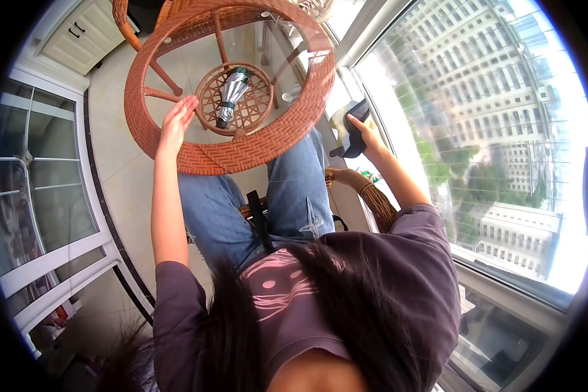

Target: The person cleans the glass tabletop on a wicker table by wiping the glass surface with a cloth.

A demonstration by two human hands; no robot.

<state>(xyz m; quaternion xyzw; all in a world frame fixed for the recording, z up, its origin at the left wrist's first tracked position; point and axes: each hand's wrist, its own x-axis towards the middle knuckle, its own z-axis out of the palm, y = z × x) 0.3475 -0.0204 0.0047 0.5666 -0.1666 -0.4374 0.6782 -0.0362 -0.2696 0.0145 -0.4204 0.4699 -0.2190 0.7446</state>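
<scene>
My left hand (178, 121) is at the left rim of a round rattan table (242, 157) with a glass top, its fingers stretched out and holding nothing. At the window side, beyond the table's right rim, my right hand (367, 132) grips a dark item with a pale yellowish-grey panel (353, 145). It looks like a cap, but its exact kind is unclear. Through the glass I see a folded silver umbrella (232, 95) with a dark band, lying on the table's round woven lower shelf (261, 116).
My knees, in blue jeans (297, 189), reach under the table's near rim. A rattan chair arm (366, 191) is at my right, beside the large window (464, 117). To the left are a white-framed glass door (59, 176) and a cream cabinet (78, 36). Another wooden chair (170, 13) stands behind the table.
</scene>
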